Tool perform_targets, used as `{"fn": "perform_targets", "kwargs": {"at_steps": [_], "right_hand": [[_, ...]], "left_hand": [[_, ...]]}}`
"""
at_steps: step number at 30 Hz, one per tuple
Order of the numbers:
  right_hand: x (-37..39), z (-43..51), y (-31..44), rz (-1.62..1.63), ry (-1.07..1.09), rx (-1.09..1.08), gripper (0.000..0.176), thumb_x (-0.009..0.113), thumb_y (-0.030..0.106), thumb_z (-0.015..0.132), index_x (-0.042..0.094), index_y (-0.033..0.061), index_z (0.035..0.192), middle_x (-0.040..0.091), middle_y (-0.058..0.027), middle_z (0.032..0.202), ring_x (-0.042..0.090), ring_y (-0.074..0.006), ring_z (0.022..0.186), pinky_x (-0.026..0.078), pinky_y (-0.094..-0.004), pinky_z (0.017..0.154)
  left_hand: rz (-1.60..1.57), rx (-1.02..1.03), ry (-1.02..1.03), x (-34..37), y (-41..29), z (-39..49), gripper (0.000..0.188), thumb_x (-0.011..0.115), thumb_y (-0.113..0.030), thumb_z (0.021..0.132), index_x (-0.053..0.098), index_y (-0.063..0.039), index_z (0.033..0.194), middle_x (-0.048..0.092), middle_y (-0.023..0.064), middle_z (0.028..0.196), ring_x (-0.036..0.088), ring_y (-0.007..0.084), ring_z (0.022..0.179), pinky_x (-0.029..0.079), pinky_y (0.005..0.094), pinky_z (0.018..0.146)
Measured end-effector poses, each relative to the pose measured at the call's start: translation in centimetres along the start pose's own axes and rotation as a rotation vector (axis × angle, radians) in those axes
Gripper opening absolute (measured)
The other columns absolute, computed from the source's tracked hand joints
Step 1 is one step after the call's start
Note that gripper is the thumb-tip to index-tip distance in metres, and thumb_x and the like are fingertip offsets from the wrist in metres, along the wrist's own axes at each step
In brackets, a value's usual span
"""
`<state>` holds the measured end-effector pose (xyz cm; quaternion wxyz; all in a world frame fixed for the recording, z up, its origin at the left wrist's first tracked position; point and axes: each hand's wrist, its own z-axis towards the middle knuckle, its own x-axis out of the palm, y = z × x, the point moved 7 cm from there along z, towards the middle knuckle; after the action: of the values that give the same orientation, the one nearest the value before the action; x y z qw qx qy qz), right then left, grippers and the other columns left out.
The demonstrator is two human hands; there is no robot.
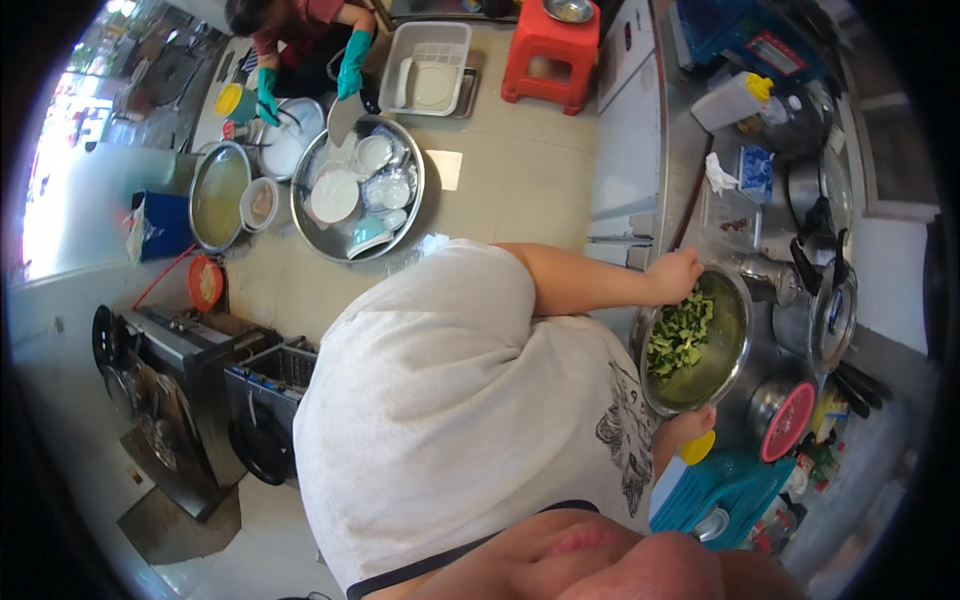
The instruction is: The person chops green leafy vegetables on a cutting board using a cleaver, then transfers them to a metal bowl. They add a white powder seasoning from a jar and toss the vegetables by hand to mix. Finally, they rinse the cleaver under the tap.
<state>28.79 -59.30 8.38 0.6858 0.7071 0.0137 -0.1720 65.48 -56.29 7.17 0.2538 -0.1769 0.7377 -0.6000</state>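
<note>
Before me at the steel counter (pixel 682 172) is a round stainless-steel bowl (pixel 716 356). Chopped green leaves (pixel 679 337) are heaped against the side of it nearest my body. My left hand (pixel 673 276) closes over the rim at one end, its fingers bent and partly hidden from view. At the opposite end, my right hand (pixel 688 426) grips the rim. A yellow lid (pixel 697 448) shows just beside that hand.
Beyond the bowl are lidded pots (pixel 829 322) and a pink strainer (pixel 787 421). A teal basket (pixel 739 499) stands to my right. On the floor, a person in green gloves (pixel 352 64) handles dishes at a large steel basin (pixel 356 251). A red stool (pixel 551 60) stands near the counter.
</note>
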Motion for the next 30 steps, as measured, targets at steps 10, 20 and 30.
{"fn": "perform_targets", "kwargs": {"at_steps": [10, 20, 30], "right_hand": [[0.1, -0.3, 2.8, 0.193, -0.052, -0.027, 0.031, 0.055, 0.011, 0.096, 0.051, 0.0037, 0.125, 0.061, -0.0123, 0.113, 0.059, -0.0220, 0.102, 0.051, -0.0344, 0.087], [-1.5, 1.9, 9.4, 0.182, -0.126, 0.057, 0.025, 0.055, 0.015, 0.097, 0.061, -0.0020, 0.113, 0.061, -0.0033, 0.096, 0.052, -0.0141, 0.090, 0.043, -0.0302, 0.081], [-0.1, -1.8, 10.7, 0.046, -0.278, -0.046, 0.024, 0.051, 0.014, 0.098, 0.062, -0.0016, 0.113, 0.064, -0.0067, 0.100, 0.056, -0.0169, 0.091, 0.044, -0.0307, 0.082]], "left_hand": [[0.086, 0.050, 0.002, -0.7, -0.5, 2.5, 0.028, 0.051, -0.029, 0.096, 0.055, -0.001, 0.097, 0.064, 0.0253, 0.095, 0.061, 0.0438, 0.093, 0.047, 0.0522, 0.081], [-0.021, 0.125, 0.240, 2.3, -10.4, 6.3, 0.033, 0.053, -0.027, 0.097, 0.063, 0.004, 0.099, 0.067, 0.0144, 0.094, 0.060, 0.0235, 0.089, 0.047, 0.0372, 0.083], [-0.188, 0.019, 0.328, 1.7, -11.2, 6.1, 0.024, 0.055, -0.021, 0.096, 0.061, 0.000, 0.105, 0.066, 0.0103, 0.099, 0.060, 0.0191, 0.092, 0.047, 0.0342, 0.084]]}}
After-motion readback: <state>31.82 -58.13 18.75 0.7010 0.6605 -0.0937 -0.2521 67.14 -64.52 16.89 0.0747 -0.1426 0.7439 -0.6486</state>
